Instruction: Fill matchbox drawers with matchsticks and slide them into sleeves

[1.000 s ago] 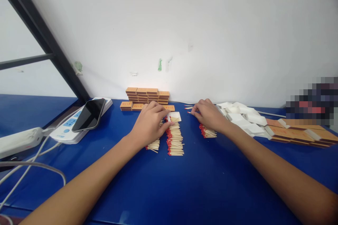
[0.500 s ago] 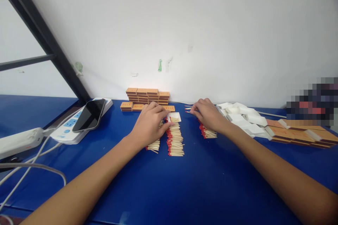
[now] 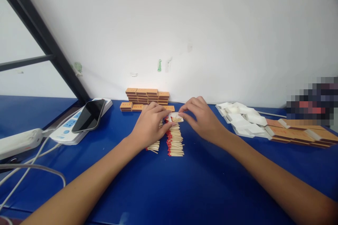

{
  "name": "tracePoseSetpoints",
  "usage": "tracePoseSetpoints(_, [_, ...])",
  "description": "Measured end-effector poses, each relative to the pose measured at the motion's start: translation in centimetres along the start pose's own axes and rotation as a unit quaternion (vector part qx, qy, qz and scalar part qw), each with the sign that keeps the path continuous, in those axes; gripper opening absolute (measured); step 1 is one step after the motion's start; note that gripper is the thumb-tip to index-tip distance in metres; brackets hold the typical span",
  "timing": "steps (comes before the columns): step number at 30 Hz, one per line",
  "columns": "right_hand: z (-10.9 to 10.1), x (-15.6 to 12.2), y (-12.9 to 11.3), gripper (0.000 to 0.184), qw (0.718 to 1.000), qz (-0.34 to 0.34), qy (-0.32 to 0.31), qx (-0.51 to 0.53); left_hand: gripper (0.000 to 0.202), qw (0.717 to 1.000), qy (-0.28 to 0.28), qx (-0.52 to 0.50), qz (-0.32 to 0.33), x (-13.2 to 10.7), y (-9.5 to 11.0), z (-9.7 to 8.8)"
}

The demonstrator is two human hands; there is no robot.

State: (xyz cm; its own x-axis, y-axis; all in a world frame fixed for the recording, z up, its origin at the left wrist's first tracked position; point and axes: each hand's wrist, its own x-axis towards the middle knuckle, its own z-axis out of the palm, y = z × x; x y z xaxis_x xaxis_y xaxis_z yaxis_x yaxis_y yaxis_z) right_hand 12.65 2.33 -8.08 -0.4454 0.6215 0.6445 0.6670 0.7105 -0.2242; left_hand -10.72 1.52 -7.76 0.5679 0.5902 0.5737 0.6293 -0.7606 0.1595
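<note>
A row of matches (image 3: 174, 140) lies on the blue table (image 3: 185, 182); just beyond, filling the white tray (image 3: 175, 116) looks the step in hand, and the next move calls for laying sticks parallel; the left hand (image 3: 150, 123) nips its left edge, fingers curled close; the right hand (image 3: 202, 117) pinches nearly closed at its right edge, on tray or sticks I cannot tell.

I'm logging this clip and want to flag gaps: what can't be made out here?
Head view throughout:
- Print on the stacked matchboxes: too small to read.
- Whatever sits at the far right: blurred by a pixelated patch.
- What the right hand pinches over the small white tray: hidden by the hand itself.
- Part of the match pile: covered by the left hand.
</note>
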Motion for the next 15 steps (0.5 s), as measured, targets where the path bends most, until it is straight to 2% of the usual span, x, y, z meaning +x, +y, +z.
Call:
tracePoseSetpoints(2, [-0.3, 0.1, 1.8, 0.014, 0.999, 0.029, 0.019, -0.007, 0.033, 1.0, 0.005, 0.006, -0.002, 0.0, -0.2, 0.0])
tracePoseSetpoints(4, [-0.5, 0.2, 4.1, 0.014, 0.997, 0.078, 0.006, -0.027, 0.034, 1.0, 0.009, 0.014, -0.003, 0.0, -0.5, 0.0])
tracePoseSetpoints(6, [-0.3, 0.3, 6.4, 0.016, 0.99, 0.121, -0.055, -0.044, 0.034, 1.0, 0.01, 0.024, -0.002, 0.0, -0.8, -0.1])
tracePoseSetpoints(8, [0.3, 0.4, 8.2, 0.013, 0.984, 0.133, -0.107, -0.053, 0.035, 0.999, 0.013, 0.034, -0.002, -0.1, -1.0, -0.2])
tracePoseSetpoints(11, [1.4, 0.6, 9.7, 0.01, 0.98, 0.128, -0.139, -0.06, 0.036, 0.999, 0.015, 0.044, -0.004, -0.1, -1.2, -0.3])
tracePoseSetpoints(15, [2.3, 1.0, 10.5, 0.014, 0.978, 0.12, -0.158, -0.07, 0.034, 0.998, 0.014, 0.056, -0.009, -0.1, -1.3, -0.4])
